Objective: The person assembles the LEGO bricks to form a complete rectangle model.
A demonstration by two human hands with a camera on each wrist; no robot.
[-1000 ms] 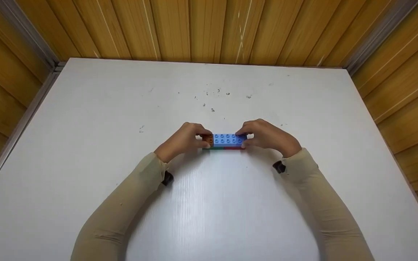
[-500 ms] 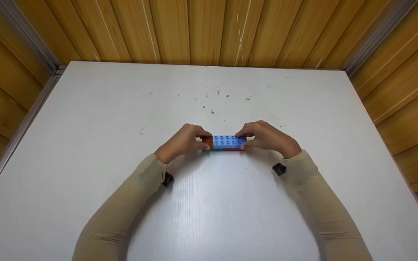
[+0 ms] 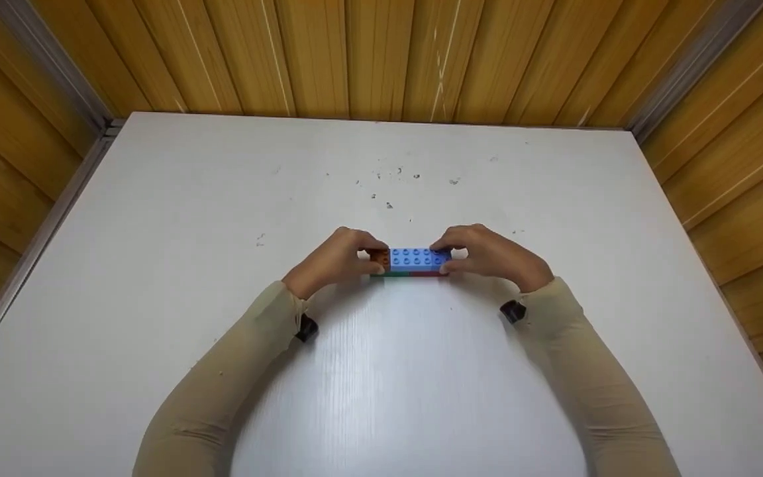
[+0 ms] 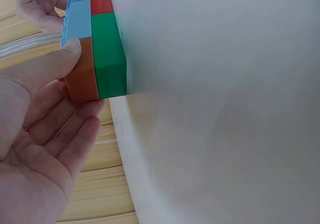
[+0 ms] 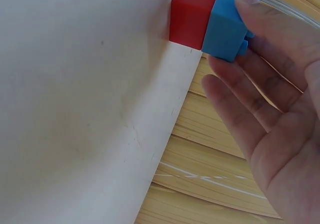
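Two layers of studded toy building bricks form a short bar on the white table in the head view. Its lower layer joins a green brick [image 4: 109,57] on the left to a red brick [image 5: 192,17] on the right. On top, a light blue brick [image 3: 410,257] lies between an orange brick [image 4: 83,77] and a darker blue brick [image 5: 222,32]. My left hand [image 3: 336,260] pinches the orange brick between thumb and fingers at the left end. At the opposite end, the right hand [image 3: 491,255] pinches the darker blue brick the same way.
The white table [image 3: 381,371] is wide, with small dark marks [image 3: 389,205] beyond the bricks. Wood-patterned panels [image 3: 375,59] rise behind it and on both sides. Black wrist devices [image 3: 512,311] hang by the sleeve cuffs.
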